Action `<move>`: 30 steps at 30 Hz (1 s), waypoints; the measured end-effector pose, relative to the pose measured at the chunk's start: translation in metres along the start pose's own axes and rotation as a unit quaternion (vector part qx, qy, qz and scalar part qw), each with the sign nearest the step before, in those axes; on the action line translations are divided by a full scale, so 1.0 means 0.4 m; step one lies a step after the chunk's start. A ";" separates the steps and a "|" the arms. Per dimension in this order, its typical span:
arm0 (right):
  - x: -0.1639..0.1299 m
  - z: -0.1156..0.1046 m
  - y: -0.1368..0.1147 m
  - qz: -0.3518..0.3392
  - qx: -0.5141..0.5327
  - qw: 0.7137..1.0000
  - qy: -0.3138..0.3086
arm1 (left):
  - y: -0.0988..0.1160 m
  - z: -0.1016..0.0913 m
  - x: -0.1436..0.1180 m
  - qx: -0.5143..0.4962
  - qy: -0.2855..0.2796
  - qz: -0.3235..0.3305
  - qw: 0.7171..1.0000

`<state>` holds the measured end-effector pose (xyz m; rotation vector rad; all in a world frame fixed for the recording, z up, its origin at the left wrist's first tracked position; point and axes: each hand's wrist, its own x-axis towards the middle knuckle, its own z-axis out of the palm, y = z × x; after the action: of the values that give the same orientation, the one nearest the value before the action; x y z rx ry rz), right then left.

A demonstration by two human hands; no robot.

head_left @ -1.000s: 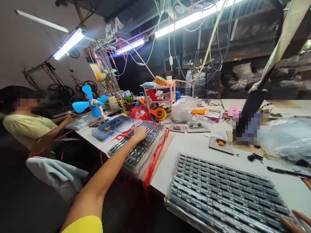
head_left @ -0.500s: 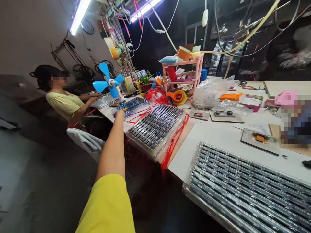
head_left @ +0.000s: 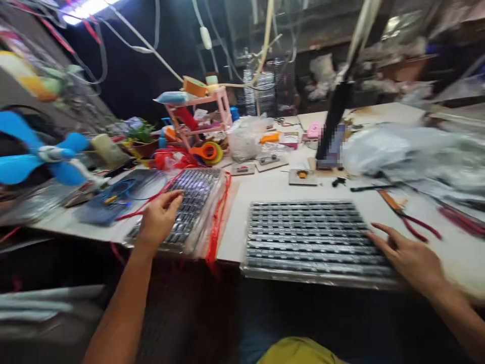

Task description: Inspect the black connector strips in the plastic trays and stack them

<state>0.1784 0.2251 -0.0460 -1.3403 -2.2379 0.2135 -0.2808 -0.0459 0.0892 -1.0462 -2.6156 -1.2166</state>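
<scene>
My left hand (head_left: 158, 221) lies flat, fingers spread, on a clear tray of dark component strips (head_left: 189, 202) wrapped in plastic with red cords (head_left: 217, 222) along its side. My right hand (head_left: 407, 258) rests with fingers apart on the right end of a larger tray of grey strips (head_left: 310, 235) at the table's front edge. Neither hand grips anything.
A blue desk fan (head_left: 41, 154) stands at the left. A pink rack (head_left: 202, 114) with tape rolls, plastic bags (head_left: 397, 149), a black stand (head_left: 335, 121), red-handled pliers (head_left: 413, 225) and small boards crowd the white table (head_left: 273, 189). Cables hang overhead.
The view swung right and down. My left hand came back from the far blue-wired tray onto the near wrapped tray. My right hand came into view on the big tray.
</scene>
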 end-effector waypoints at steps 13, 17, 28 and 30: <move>-0.002 0.003 -0.016 -0.116 0.056 0.989 -0.073 | 0.049 0.398 -0.333 0.074 -0.096 0.146 0.982; 0.009 -0.016 -0.004 -0.117 0.039 0.984 -0.125 | 0.022 0.322 -0.332 0.090 -0.175 0.189 0.962; 0.022 -0.047 0.012 -0.163 0.029 0.978 -0.124 | -0.022 0.341 -0.393 0.231 -0.074 0.351 0.904; 0.008 -0.055 0.020 -0.180 0.029 0.975 -0.125 | -0.024 0.348 -0.372 0.241 -0.071 0.367 0.896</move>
<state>0.1947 0.2290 -0.0291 -0.8950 -2.6144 0.3276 -0.1439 -0.0347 -0.0616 -1.7810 -2.0576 -0.3143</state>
